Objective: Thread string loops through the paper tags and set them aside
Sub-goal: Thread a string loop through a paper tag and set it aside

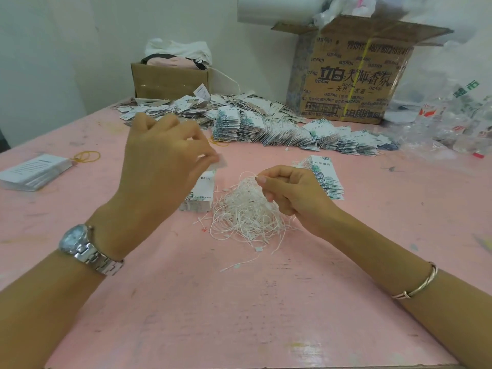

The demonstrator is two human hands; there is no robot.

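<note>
On a pink surface (239, 302), our left hand (165, 155) is raised at 11 o'clock, thumb and fingers pinching a blurred white tag (220, 162) above a tag stack (201, 195). Our right hand (290, 193), at 1 o'clock, is curled, its fingertips pinching one string (249, 179) lifted from the string pile (245, 219) at centre. A second stack (330, 179) lies just beyond that hand. Strung tags (292, 129) lie in rows at 12 to 2 o'clock, before a box (354, 75). A card pack (34, 171) and rubber band (87, 156) sit at 9 o'clock.
</note>
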